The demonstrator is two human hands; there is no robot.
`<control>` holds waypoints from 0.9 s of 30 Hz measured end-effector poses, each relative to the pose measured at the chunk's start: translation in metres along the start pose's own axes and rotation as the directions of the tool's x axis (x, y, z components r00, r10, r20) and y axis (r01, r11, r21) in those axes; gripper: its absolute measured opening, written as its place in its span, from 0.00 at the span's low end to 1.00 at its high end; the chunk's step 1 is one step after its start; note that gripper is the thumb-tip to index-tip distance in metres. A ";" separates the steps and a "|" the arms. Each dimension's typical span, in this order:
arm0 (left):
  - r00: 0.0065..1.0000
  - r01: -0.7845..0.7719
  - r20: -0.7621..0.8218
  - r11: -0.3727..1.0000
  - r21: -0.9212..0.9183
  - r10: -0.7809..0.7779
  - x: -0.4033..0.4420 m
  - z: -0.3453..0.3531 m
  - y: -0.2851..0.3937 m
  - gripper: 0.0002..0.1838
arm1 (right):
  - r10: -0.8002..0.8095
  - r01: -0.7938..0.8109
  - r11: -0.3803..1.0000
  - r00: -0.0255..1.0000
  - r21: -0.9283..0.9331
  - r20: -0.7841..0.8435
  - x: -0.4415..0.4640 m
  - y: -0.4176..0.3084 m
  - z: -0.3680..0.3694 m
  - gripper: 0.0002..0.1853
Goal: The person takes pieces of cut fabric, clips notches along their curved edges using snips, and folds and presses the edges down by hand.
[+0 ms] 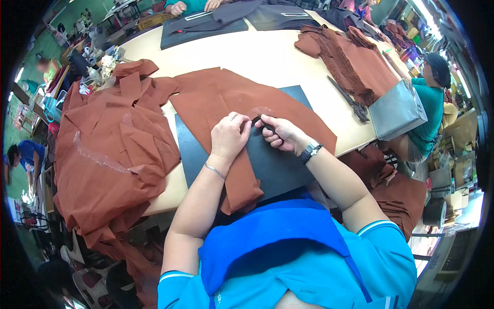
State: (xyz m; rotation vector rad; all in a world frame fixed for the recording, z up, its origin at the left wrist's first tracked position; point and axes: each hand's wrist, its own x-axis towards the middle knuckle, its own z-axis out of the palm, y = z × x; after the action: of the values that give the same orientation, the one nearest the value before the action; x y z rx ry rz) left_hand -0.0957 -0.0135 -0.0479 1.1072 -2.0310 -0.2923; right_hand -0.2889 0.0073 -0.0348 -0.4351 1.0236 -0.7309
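Note:
My right hand (280, 134) is closed around small black thread snips (266, 125), whose tip points toward my left hand. Thumb and fingers of my left hand (231, 134) are pinched together just left of the snips; what they hold, if anything, is too small to make out. Under both hands lies a rust-brown cloth piece (293, 116) with a faint whitish chalk-like mark near the snips. A narrow strip of this brown cloth (239, 180) runs down toward my body. Beneath the cloth is a dark flat board (278, 175) on the pale table (206, 54).
Heaped brown cloth (113, 149) hangs over the table's left edge. Large dark shears (347, 98) lie right, beside stacked brown pieces (355, 62) and a grey metal box (399, 110). Across the table, another person's hands (193, 7) are near dark cloth. A person in teal (429, 110) sits right.

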 end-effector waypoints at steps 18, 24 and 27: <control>1.000 0.018 -0.008 0.999 -0.027 -0.019 -0.002 0.001 -0.003 0.05 | 0.007 -0.007 1.000 0.999 0.003 -0.046 -0.007 0.000 -0.001 0.19; 1.000 0.030 -0.003 0.999 -0.023 -0.030 -0.001 0.000 -0.003 0.05 | 0.037 -0.037 0.999 0.999 -0.010 0.009 -0.003 -0.002 -0.003 0.20; 0.999 0.045 -0.005 0.999 -0.030 -0.045 0.000 -0.001 -0.003 0.05 | 0.059 -0.058 0.998 0.997 -0.029 0.041 -0.009 0.000 -0.006 0.20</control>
State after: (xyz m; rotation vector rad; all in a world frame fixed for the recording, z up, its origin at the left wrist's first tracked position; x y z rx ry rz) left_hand -0.0928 -0.0147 -0.0488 1.1350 -1.9929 -0.3410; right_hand -0.2970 0.0136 -0.0319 -0.4413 1.0046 -0.6534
